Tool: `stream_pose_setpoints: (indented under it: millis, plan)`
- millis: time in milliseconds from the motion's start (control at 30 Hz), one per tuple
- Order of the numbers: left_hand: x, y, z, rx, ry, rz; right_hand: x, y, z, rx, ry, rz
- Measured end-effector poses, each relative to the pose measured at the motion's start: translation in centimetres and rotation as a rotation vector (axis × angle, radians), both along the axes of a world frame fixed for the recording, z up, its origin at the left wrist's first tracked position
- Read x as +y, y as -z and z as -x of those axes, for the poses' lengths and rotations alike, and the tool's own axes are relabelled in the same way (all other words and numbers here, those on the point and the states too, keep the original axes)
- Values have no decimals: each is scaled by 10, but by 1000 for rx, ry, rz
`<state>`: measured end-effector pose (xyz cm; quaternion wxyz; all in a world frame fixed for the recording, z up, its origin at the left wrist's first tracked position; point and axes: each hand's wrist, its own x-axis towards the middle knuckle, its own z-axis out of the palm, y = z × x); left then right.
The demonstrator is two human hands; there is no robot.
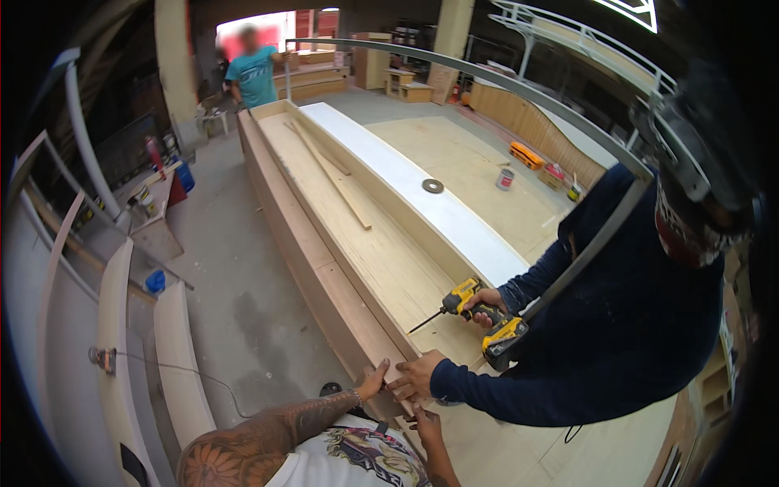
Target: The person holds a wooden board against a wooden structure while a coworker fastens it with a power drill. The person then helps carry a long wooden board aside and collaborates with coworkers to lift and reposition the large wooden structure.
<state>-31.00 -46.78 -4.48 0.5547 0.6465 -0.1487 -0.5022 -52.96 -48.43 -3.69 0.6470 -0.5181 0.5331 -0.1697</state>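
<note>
My left hand [373, 381] grips the near end of a long brown plywood beam [311, 253], its fingers bent over the edge. At the beam's end corner my right hand [427, 425] holds on with fingers curled around the wood. Between my hands, a co-worker's hand [418, 374] presses on the same end. That person's other hand [485, 308] holds a yellow and black cordless drill [464, 294], its long bit slanting down to the side wall of a long shallow plywood box [389, 252]. The beam lies along the box's left side.
Loose wood strips [345, 195] lie in the box. A dark disc [432, 186] rests on the white panel [479, 231]. A metal frame [487, 73] arches overhead. Curved panels [180, 357] stand at left. Another person [253, 77] stands at the far end.
</note>
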Motion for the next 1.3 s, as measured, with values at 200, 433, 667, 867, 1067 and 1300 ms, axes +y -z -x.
stream_pose_setpoints:
  millis: [200, 433, 667, 867, 1067, 1300]
  plan:
    - [-4, 6, 11, -116, -141, 67, -4, -4, 0, 23, -65, 10]
    - [6, -15, 12, -371, -43, 62, -1, -16, 4, 41, -147, 56]
    - [0, 23, 9, -380, -125, 216, -2, 3, 8, 144, -226, 157]
    - [2, -3, -7, -327, 180, -98, -1, 33, 11, 150, -147, 139]
    - [7, -7, -9, -276, 136, -41, 5, 27, 5, 139, -138, 127]
    - [11, 5, -5, 3, 47, 90, 15, 24, -1, 71, -83, 89]
